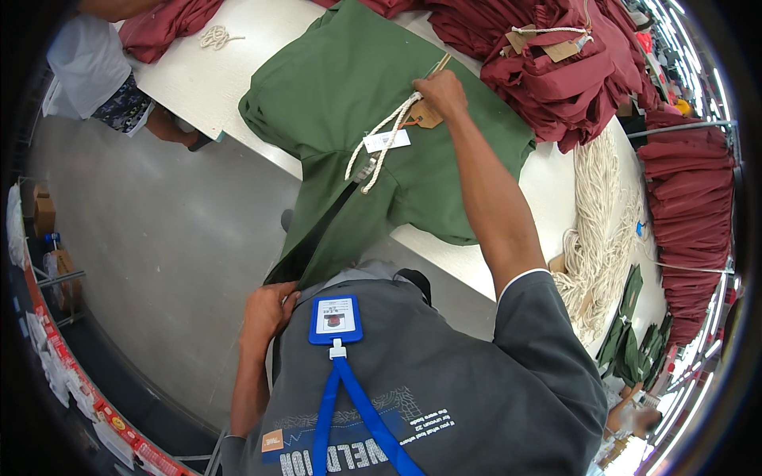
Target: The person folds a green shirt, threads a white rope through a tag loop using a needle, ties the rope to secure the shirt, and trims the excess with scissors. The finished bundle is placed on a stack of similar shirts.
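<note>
A green fabric garment (357, 89) with a dark inside lies over the table edge, its lower part pulled towards me. My left hand (268, 306) pinches the end of its open, dark-lined slit, near my waist. Farther up, my right hand (443, 95) is closed on the garment at a narrow gold-coloured strip (442, 62). A white twisted cord (381, 134) runs out from beside its fingers, two ends hanging over the slit. A brown tag (426, 114) and a white tag (387, 141) lie by the cord; the fingertips are partly hidden.
Dark red garments (536, 77) are heaped on the white table (190, 89), right of the green one. Bundled white cords (595, 238) lie at the right. A coiled cord (217, 37) sits at the far left, near another person (95, 71). Red fabric hangs on a rack (690, 220).
</note>
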The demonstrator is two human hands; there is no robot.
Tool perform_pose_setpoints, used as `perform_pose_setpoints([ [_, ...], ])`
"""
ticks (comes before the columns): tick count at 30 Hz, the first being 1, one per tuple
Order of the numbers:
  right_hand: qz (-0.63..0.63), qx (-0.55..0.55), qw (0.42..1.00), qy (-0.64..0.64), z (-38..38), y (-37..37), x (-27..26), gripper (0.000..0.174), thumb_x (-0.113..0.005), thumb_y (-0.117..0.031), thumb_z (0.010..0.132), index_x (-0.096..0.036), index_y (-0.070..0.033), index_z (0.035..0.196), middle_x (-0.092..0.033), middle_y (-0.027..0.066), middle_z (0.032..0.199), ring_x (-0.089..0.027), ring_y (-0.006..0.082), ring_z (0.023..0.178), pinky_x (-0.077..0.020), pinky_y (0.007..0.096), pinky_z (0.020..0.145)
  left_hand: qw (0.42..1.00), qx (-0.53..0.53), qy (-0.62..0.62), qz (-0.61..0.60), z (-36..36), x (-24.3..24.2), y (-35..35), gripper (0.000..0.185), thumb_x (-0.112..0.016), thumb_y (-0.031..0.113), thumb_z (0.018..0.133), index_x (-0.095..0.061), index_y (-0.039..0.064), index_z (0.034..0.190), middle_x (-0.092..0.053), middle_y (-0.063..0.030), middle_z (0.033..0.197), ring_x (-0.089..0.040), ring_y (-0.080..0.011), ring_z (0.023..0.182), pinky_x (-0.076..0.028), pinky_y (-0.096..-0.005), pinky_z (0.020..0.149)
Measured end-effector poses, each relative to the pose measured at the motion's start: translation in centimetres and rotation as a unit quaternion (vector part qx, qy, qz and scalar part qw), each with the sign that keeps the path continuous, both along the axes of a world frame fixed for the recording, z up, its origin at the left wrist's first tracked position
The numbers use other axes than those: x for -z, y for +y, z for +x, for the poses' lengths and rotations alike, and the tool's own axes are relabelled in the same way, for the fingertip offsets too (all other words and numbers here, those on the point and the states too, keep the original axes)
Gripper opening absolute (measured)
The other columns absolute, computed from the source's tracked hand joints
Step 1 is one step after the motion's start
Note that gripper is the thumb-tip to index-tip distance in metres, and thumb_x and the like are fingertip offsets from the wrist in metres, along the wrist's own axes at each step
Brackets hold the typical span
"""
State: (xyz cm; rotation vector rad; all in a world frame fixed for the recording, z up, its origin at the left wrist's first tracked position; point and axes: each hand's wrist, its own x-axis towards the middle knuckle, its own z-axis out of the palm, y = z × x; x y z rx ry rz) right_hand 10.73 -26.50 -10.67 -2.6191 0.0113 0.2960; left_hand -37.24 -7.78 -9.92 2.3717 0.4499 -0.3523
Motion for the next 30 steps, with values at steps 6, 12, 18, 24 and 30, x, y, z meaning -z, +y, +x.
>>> perform_pose_setpoints([
  [6, -0.046, 0.019, 0.999, 0.0, 0.8, 0.7, 0.0, 0.039, -0.074, -0.032, 0.072, -0.075, -0.005, 0.099, -0.075, 0.0156, 0.105, -0.071, 0.0337, 0.102, -0.0557, 0.0426, 0.086, 1.0, -0.001, 0.008, -0.008, -0.7, 0.1, -1.2, 0.029, -0.068, 0.017, 0.09, -0.07, 0.007, 0.116, -0.071, -0.0186, 0.102, -0.067, -0.0395, 0.094, -0.054, -0.0457, 0.079],
  [12, -0.008, -0.029, 0.999, 0.013, 3.7, 0.6, 1.4, 0.036, -0.074, -0.029, 0.072, -0.075, -0.003, 0.098, -0.075, 0.0165, 0.105, -0.072, 0.0321, 0.1, -0.0561, 0.0416, 0.084, 1.0, 0.01, -0.008, -0.023, -1.1, 0.6, -1.5, 0.032, -0.065, 0.017, 0.092, -0.067, 0.004, 0.121, -0.07, -0.0211, 0.107, -0.067, -0.04, 0.098, -0.053, -0.0466, 0.084],
  [18, 0.031, 0.017, 0.999, 0.003, 4.2, 0.5, 2.5, 0.03, -0.076, -0.024, 0.075, -0.071, 0.005, 0.081, -0.072, 0.0173, 0.086, -0.07, 0.0289, 0.079, -0.0535, 0.0414, 0.071, 0.999, 0.006, 0.002, -0.037, -1.5, 1.5, -1.7, 0.033, -0.063, 0.017, 0.093, -0.065, 0.001, 0.122, -0.07, -0.0242, 0.108, -0.066, -0.042, 0.1, -0.053, -0.0476, 0.087],
  [24, 0.101, 0.053, 0.992, 0.05, 4.8, 0.5, 3.4, 0.027, -0.075, -0.021, 0.075, -0.071, 0.004, 0.083, -0.071, 0.0163, 0.09, -0.07, 0.0286, 0.084, -0.0523, 0.0405, 0.072, 0.998, 0.02, 0.037, -0.056, -1.5, 2.7, -1.5, 0.038, -0.059, 0.021, 0.096, -0.06, 0.001, 0.129, -0.067, -0.0257, 0.114, -0.063, -0.043, 0.107, -0.05, -0.049, 0.092],
  [30, 0.101, 0.078, 0.991, 0.044, 4.9, 0.4, 3.7, 0.026, -0.074, -0.021, 0.076, -0.069, 0.003, 0.083, -0.069, 0.0162, 0.09, -0.066, 0.0287, 0.083, -0.0492, 0.0413, 0.07, 0.991, 0.037, 0.078, -0.101, -1.1, 4.2, -1.3, 0.047, -0.049, 0.03, 0.102, -0.053, 0.0, 0.139, -0.061, -0.0274, 0.13, -0.056, -0.0442, 0.121, -0.044, -0.0477, 0.105],
])
